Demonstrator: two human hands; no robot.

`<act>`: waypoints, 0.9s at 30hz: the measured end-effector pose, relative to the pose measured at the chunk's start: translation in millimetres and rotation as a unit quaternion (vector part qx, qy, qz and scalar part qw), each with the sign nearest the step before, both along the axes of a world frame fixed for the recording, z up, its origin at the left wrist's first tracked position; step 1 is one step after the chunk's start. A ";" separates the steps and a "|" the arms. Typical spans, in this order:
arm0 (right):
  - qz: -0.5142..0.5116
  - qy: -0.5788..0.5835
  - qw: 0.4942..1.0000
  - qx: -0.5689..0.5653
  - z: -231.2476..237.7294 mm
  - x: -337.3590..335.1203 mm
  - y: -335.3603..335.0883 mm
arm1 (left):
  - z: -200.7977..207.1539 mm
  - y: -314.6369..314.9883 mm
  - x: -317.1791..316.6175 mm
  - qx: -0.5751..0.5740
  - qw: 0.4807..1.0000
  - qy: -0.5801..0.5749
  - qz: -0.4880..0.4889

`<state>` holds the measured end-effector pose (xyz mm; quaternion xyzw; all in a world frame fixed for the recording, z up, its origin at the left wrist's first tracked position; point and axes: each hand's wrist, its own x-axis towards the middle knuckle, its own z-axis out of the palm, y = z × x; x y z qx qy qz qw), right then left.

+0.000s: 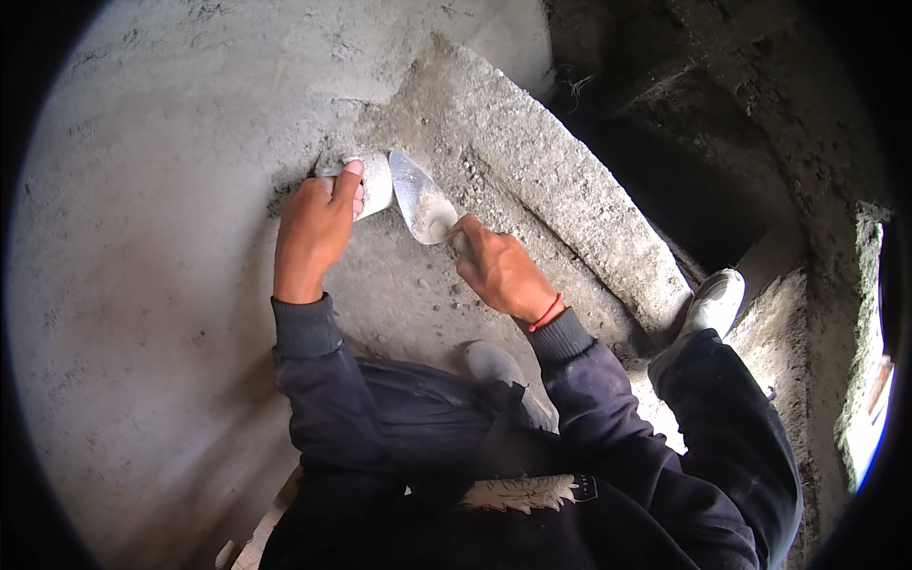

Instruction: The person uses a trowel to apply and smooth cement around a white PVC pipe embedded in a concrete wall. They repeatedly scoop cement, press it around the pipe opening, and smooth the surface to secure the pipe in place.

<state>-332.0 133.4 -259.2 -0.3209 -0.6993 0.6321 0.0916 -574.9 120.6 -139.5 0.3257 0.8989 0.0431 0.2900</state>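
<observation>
My left hand (315, 226) is closed on a flat, pale plate (378, 186) with straight edges; whether it is a scraper or a piece of tile I cannot tell. The thumb lies on its upper side, and its far edge is at the rough seam where the plastered wall (171, 190) meets the concrete. In my right hand (505, 268) is the handle of a trowel (418, 195) with a tapering metal blade. A pale smear covers the blade's wide end. The blade's tip points away from me, close beside the plate's right edge.
A thick, rough concrete slab edge (560, 180) runs from the upper middle down to the right. Beyond it lies a dark hollow (655, 180). Crumbs of mortar (456, 294) litter the surface before me. My shoes (716, 302) stand on either side of the slab's lower end.
</observation>
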 end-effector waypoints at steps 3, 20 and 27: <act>0.012 -0.032 0.999 0.003 -11.0 -3.9 -1.6 | 1.9 4.6 3.4 -0.002 1.000 -0.002 0.003; -0.029 -0.009 0.999 -0.017 21.0 -13.6 -8.0 | 5.0 8.0 5.4 -0.004 1.000 -0.004 0.024; -0.068 0.002 0.996 -0.051 24.1 -10.3 -7.8 | 6.9 5.2 3.2 0.027 0.997 -0.048 0.046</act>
